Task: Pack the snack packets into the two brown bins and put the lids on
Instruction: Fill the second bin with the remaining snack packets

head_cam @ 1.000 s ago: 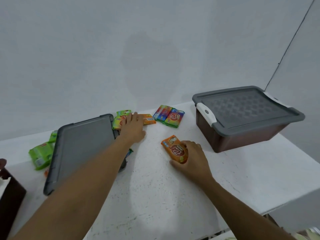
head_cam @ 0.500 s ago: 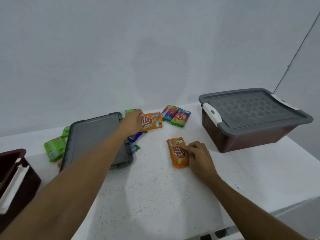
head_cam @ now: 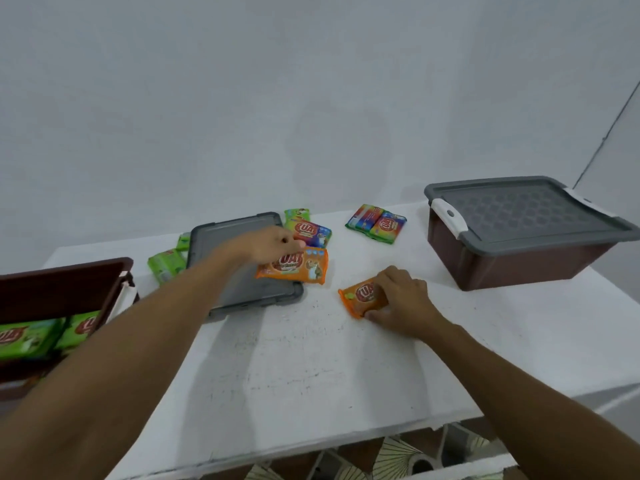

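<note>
A brown bin (head_cam: 519, 265) sits under its grey lid (head_cam: 526, 211) at the desk's far right corner. The open bin (head_cam: 62, 289) at the left edge holds green packets (head_cam: 31, 337). Its loose lid (head_cam: 225, 232) lies flat near the far edge. My left hand (head_cam: 273, 242) pinches a large orange packet (head_cam: 301, 270) above it; my right hand (head_cam: 401, 301) grips a small orange packet (head_cam: 360, 296) mid-desk.

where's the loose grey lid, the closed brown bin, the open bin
loose grey lid (head_cam: 225, 234), head view, bare far corner of its top
closed brown bin (head_cam: 519, 266), head view, front wall
open bin (head_cam: 62, 296), head view, inner wall
</note>
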The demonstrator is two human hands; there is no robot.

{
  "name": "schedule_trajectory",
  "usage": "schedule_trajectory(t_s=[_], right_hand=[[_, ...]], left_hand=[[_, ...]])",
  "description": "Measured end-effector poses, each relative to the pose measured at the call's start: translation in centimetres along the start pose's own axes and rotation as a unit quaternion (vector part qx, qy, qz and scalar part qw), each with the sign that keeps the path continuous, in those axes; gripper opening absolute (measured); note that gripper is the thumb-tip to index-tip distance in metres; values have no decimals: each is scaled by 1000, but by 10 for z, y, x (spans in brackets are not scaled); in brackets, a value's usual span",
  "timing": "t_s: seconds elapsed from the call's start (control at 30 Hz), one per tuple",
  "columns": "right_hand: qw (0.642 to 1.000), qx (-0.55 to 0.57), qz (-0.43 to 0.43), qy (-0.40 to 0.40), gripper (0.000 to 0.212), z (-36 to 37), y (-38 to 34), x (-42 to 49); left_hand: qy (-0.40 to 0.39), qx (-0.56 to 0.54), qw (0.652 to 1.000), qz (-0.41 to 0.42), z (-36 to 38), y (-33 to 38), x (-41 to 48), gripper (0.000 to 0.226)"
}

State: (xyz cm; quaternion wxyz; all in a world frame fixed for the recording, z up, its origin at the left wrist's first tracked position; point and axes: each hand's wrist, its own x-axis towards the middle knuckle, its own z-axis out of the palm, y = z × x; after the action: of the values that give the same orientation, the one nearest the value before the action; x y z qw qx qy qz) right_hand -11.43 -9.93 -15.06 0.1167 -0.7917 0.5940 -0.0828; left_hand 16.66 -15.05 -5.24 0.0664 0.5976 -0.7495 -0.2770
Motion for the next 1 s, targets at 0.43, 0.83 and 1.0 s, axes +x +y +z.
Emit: schedule_trajectory(t_s=[0.43, 0.83, 1.0], right_hand=[[994, 16, 109, -10, 84, -15, -65, 7], [947, 319, -31, -6, 22, -62, -303, 38], [947, 284, -128, -75, 18, -70, -402, 39]], left_hand=[[-2, -60, 996, 61, -63, -33, -107, 16], [-28, -64, 998, 7, -150, -175, -241, 18], [-78, -53, 995, -31, -157, -255, -273, 23]])
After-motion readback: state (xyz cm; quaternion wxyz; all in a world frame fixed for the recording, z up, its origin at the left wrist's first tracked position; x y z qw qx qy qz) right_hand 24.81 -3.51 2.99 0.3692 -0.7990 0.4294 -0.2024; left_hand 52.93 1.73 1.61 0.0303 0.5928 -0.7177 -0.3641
